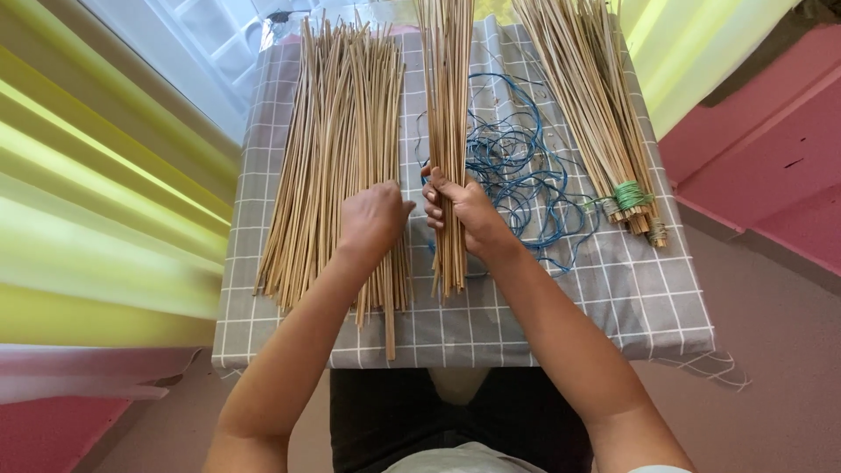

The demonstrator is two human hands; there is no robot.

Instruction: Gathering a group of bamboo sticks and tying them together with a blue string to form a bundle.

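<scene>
Sticks show our progress: one bundle lies tied at far right, our right hand clenches a small untied bunch at centre, and our left hand presses, fingers curled, on the big loose pile left.

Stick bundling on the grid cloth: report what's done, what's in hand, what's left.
Done: one tied bundle lies at the cloth's right side, bound with green cord. In hand: the right hand grips a small sheaf of sticks, while the left hand rests on the loose pile. Left: that loose pile, unbound, and the blue cord beside it.
</scene>
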